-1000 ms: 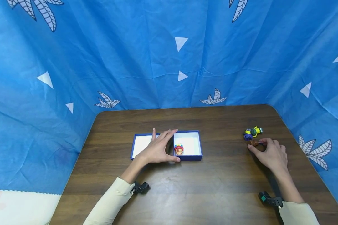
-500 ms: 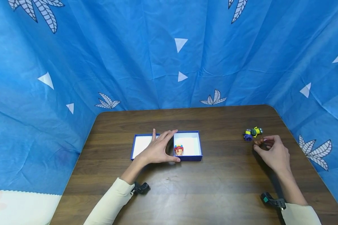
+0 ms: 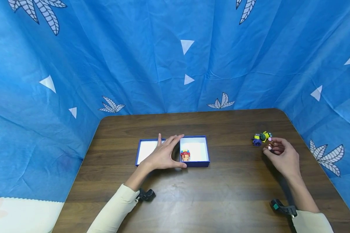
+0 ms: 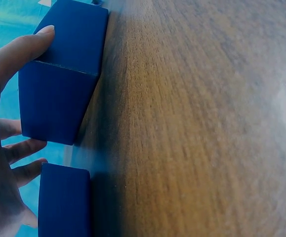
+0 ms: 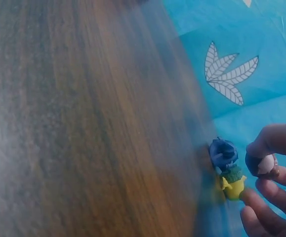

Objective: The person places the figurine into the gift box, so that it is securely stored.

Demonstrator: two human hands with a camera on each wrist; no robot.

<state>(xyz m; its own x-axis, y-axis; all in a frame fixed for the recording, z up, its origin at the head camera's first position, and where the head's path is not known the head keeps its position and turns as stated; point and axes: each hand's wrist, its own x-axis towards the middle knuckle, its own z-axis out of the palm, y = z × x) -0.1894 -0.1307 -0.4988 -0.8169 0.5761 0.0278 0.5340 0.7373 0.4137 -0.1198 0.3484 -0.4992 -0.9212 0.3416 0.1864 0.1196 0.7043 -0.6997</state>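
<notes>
My left hand (image 3: 163, 157) spans the left side of a blue box (image 3: 194, 164) with a white inside, thumb on the near wall and fingertips at the far edge. In the left wrist view the thumb presses the box's blue side (image 4: 76, 37). A small toy figure in red (image 3: 185, 155) lies in the box's near left corner. Over at the right, my right hand (image 3: 284, 158) pinches a small brown toy figure (image 3: 269, 145) between thumb and fingers, its pale part showing. Right beside it lie a yellow and green figure (image 3: 265, 136) and a blue and yellow figure (image 3: 257, 141).
A shallow blue-edged box lid (image 3: 146, 149), white inside, lies left of the box, partly behind my left hand. Everything stands on a brown wooden table (image 3: 215, 197). Blue printed cloth (image 3: 151, 64) rises around its back and sides.
My right hand has drawn the brown figure slightly right and turned it, so its pale part shows. My left hand and the box have stayed put.
</notes>
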